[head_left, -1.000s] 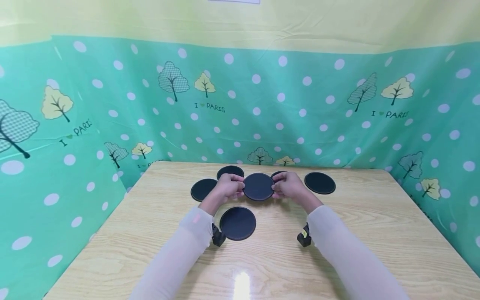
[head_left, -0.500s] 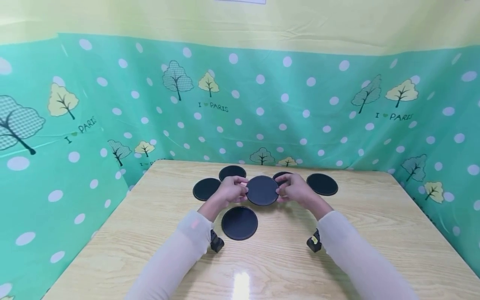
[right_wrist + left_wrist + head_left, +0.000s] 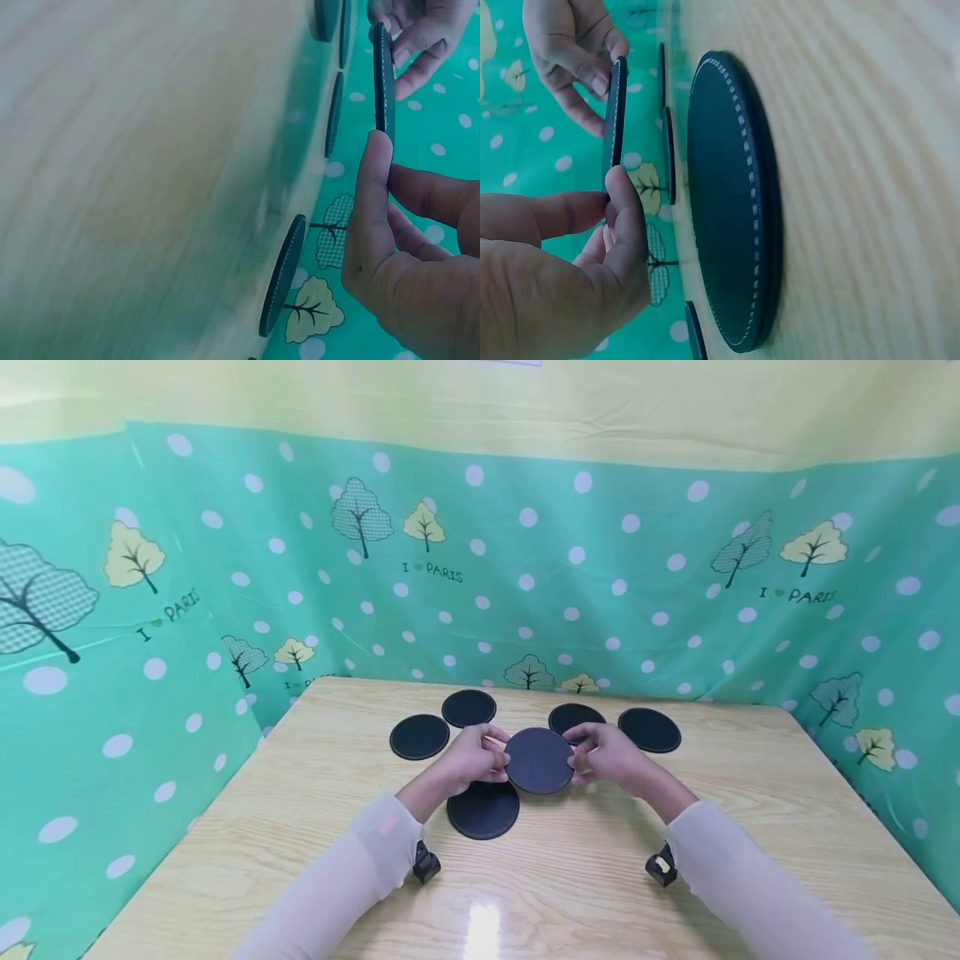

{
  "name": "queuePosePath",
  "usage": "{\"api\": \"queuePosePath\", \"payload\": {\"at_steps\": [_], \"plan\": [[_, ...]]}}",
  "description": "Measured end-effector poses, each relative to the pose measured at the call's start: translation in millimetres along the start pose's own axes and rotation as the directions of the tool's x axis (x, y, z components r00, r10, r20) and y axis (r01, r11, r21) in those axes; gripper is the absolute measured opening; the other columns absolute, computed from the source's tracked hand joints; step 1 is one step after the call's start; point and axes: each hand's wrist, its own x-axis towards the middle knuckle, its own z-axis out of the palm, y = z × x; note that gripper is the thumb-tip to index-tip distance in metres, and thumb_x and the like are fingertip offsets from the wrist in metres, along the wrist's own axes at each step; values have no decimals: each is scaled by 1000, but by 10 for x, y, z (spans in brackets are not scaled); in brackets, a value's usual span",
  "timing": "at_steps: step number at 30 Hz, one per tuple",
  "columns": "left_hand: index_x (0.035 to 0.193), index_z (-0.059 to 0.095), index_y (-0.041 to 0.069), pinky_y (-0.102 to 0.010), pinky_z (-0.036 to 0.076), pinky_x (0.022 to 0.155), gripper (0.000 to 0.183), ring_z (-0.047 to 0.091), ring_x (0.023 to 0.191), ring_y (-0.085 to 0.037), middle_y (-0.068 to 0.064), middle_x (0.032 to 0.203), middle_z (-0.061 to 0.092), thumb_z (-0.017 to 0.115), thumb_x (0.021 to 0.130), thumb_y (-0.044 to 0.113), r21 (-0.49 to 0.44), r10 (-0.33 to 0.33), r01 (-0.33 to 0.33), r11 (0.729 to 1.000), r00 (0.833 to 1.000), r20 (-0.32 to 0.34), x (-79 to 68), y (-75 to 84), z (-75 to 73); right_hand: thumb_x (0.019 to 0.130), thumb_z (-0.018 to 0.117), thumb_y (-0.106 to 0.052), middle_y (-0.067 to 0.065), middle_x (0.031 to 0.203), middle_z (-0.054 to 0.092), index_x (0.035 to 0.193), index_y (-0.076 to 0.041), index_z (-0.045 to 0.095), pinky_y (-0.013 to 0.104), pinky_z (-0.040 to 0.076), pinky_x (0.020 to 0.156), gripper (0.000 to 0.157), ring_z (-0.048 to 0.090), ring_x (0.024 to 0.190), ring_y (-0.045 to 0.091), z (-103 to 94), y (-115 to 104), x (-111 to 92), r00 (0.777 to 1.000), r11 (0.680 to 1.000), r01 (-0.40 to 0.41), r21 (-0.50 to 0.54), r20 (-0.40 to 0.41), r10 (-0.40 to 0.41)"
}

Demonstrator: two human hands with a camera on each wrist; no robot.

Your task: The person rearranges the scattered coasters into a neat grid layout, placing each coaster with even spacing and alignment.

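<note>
While the left hand (image 3: 472, 757) and right hand (image 3: 612, 757) pinch the stitched black disc (image 3: 539, 762) from opposite sides above the desk (image 3: 570, 877), it looks light, stiff and hardly fragile, so its rim (image 3: 620, 105) seems the surest hold.

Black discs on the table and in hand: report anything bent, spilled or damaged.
Nothing stands out. The left hand and right hand hold one black disc above the table, and the other discs lie flat on it. No bend, tear or spill shows, though the resting discs' undersides are hidden.
</note>
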Motion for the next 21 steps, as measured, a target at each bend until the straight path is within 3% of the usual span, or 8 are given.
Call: {"api": "queuePosePath", "payload": {"at_steps": [10,21], "plan": [[123,55,-5,-30,64,66,36,61,75,-18,-13,101,50,61,91,-18,17,-19,19,1000,999,32,-82,-56,85,90,54,19,21,98,53,143,2,51,45,65,73,56,65,81,25,22,58,-161,1000,999,-13,-33,15,13],[126,57,0,-33,65,65,40,61,71,-19,-12,94,53,62,90,-18,78,-31,26,997,997,67,-132,-85,193,89,57,19,20,96,54,141,1,52,43,65,72,55,67,80,24,-8,120,-277,999,996,-29,-83,23,31]]}}
